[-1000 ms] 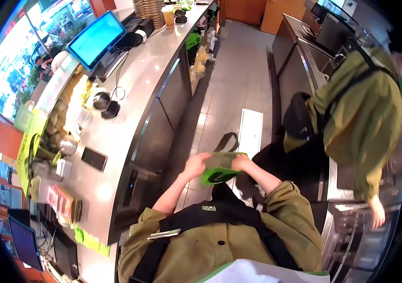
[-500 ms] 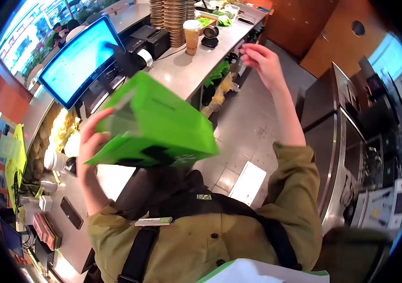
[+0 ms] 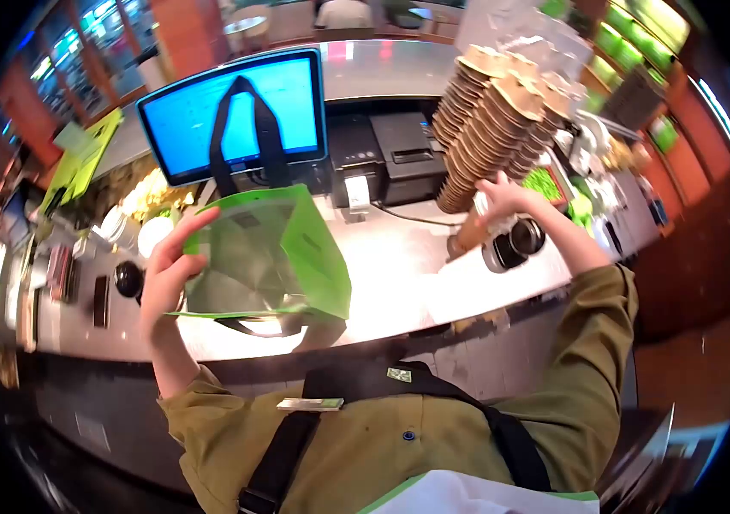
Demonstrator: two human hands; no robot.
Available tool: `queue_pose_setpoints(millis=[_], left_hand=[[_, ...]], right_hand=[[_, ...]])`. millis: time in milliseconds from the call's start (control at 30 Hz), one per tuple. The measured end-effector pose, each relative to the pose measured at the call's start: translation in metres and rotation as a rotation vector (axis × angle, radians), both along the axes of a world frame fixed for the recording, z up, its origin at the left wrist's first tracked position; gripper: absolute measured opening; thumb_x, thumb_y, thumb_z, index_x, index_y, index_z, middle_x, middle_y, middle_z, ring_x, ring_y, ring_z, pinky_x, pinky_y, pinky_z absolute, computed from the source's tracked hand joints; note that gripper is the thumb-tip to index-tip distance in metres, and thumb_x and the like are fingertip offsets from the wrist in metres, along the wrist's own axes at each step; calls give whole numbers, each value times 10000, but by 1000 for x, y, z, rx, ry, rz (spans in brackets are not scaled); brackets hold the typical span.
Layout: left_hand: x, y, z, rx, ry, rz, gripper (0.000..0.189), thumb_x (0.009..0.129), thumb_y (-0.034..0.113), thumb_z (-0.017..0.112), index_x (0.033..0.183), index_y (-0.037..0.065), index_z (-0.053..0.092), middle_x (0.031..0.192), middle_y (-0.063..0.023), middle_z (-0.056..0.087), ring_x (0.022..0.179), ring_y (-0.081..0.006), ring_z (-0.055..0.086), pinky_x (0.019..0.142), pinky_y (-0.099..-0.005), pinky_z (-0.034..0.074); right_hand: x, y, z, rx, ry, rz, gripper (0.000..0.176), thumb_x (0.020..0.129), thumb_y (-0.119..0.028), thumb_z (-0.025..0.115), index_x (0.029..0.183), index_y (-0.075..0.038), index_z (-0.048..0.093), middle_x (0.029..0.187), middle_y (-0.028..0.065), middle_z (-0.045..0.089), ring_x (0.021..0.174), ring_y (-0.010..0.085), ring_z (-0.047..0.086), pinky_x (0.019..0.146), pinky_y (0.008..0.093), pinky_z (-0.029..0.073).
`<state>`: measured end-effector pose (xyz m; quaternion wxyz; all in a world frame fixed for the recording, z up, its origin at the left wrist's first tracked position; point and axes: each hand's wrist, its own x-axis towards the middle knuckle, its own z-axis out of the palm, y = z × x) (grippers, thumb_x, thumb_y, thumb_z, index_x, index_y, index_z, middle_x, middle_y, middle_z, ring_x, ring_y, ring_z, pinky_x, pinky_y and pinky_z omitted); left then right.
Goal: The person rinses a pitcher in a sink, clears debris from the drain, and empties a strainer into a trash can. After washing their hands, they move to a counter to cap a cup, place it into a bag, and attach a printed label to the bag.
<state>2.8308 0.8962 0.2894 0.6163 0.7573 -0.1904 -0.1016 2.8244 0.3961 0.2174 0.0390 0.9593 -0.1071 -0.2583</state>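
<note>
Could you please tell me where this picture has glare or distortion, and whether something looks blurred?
Head view: strong glare whitens the counter beside the green bag; head view: wide-angle distortion bows the counter's front edge, and the corners are black; head view: the cup and right hand look slightly soft.

The bag (image 3: 318, 253) looks smooth, the cup carriers (image 3: 502, 120) matt cardboard.

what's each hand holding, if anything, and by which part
Left hand: the green bag, by its open rim. Right hand: at the top of the brown cup; whether it grips cannot be told.
</note>
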Motion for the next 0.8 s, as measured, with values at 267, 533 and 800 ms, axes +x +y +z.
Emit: queue_pose_setpoints(millis=[267,533,800], left_hand=[[-43,-169,-3,176,-152,127,506,690,-42,389,1190,16,436,1206,-102,401,969,-126,452,678,-208,407],[-41,-273,-22,456,-448,100,519,703,-37,398,1218,28,389,1245,-110,353,943,-178,479,703,-244,407],[-45,-346,10,301,-93,-51,479,715,88,474,1159,-75,395,1104,-165,430,721,-215,564,604,-291,466]], right_hand=[[-11,-50,-17,325,-187,499,782,515,-328,712,1165,-103,338,1039,207,373,929,408,449,796,444,409],[-76,-101,165,1057,-647,508,730,529,-154,652,1195,-58,367,1016,77,467,954,202,488,810,324,405],[-59,-24,181,421,-864,889,425,682,-191,612,1028,-1,456,913,142,502,798,217,528,695,287,439]])
